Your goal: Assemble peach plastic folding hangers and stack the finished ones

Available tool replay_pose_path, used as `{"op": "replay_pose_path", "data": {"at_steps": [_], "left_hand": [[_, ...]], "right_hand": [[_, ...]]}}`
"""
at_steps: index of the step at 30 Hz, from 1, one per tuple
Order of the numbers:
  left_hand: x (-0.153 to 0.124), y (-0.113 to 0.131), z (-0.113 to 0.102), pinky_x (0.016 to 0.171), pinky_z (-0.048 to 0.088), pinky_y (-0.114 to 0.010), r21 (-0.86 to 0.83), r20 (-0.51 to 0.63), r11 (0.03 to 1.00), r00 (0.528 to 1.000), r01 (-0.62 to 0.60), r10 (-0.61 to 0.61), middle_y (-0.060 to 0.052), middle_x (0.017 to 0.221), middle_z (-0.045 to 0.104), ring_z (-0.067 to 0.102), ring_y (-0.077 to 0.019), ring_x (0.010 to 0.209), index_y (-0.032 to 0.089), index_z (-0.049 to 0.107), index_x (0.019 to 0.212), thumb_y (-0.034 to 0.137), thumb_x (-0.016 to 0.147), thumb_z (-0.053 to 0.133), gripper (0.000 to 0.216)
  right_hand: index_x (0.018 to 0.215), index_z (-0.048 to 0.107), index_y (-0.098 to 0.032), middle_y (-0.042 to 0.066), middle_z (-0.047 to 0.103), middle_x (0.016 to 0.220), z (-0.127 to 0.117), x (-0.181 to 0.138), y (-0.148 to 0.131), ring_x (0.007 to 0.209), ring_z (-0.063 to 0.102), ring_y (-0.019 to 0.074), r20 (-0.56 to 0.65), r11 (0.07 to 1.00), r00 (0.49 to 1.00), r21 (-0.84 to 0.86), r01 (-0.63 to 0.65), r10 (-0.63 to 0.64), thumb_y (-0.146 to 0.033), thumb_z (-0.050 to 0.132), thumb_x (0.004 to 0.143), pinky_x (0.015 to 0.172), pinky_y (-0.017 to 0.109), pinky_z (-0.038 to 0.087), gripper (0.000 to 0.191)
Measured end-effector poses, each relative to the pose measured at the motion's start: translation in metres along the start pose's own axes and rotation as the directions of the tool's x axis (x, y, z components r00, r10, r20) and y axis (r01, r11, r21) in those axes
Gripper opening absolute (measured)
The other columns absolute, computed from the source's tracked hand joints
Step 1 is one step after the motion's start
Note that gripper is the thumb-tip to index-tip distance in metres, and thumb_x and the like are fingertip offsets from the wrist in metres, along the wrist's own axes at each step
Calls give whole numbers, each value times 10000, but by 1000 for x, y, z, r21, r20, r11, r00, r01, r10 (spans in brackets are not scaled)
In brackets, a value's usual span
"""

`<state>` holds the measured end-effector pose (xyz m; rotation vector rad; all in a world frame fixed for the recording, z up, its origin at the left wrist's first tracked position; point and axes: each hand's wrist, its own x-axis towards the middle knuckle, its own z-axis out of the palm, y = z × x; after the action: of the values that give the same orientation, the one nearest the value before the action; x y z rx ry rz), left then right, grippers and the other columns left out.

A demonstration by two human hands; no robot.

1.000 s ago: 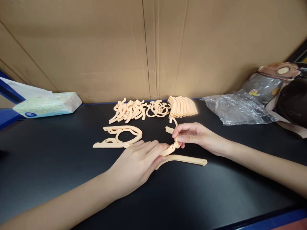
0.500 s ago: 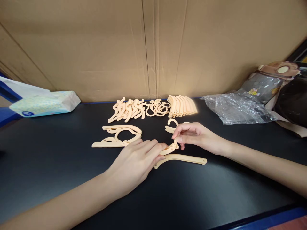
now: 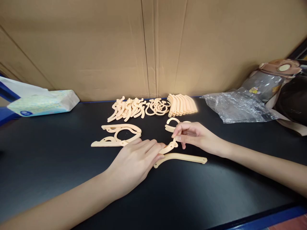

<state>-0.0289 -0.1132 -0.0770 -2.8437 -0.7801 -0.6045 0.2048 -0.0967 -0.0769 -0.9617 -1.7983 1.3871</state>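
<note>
Head view: left hand (image 3: 134,163) and right hand (image 3: 194,135), both grips narrow on the same peach hanger piece (image 3: 169,148).

Covered ends and cropped edges
The left hand (image 3: 134,163) hides the near end of the hanger arm (image 3: 182,157); right fingers (image 3: 182,127) cover part of the hook (image 3: 171,123). Bottle (image 3: 268,83) and tissue pack (image 3: 43,102) run off-frame; pile (image 3: 134,108) parts too small to count.

The left hand (image 3: 134,163) and right hand (image 3: 194,135) are bare, with slim fingers (image 3: 153,147) and short, plain nails; both forearms (image 3: 72,198) run bare to the frame edge.
</note>
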Motion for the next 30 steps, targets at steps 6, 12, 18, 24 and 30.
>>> {"op": "replay_pose_path", "data": {"at_steps": [6,12,18,24,30], "left_hand": [[0,0,0,558,402,-293,16,5,1000,1000,-3,3,-22,752,648,602,-159,607,142,590,974,225,1015,303,302],[1,1,-2,552,399,-286,16,15,1000,1000,-17,17,-21,729,645,607,-156,599,143,595,948,227,1018,290,324],[1,1,-2,565,407,-287,6,27,1000,1000,-10,10,-24,741,650,614,-154,619,145,602,948,226,1018,287,333],[1,1,-1,572,402,-289,7,40,1000,999,-13,12,-25,734,646,612,-156,618,144,604,981,229,1017,291,327],[1,1,-1,564,389,-277,10,55,1000,998,-4,4,-15,717,629,594,-144,601,152,604,1004,231,1019,280,333]], "right_hand": [[855,607,-166,-17,556,760,3,-1,-1,607,536,81,-13,1000,1000,-22,19,-19,-340,609,868,589,236,489,174],[838,578,-174,-24,535,749,4,-3,-5,611,520,75,-4,999,1000,-46,9,-9,-286,584,884,594,223,489,121],[832,560,-174,-29,526,745,5,-3,-5,615,510,73,-6,998,1000,-55,-6,6,-279,568,893,587,221,480,121],[833,558,-178,-36,521,729,6,-3,-3,604,503,72,-13,997,1000,-70,-7,7,-256,561,890,580,214,465,97],[837,556,-183,-36,514,720,6,-3,-3,595,498,78,-23,995,1000,-96,-11,9,-286,554,890,570,222,457,116]]}}
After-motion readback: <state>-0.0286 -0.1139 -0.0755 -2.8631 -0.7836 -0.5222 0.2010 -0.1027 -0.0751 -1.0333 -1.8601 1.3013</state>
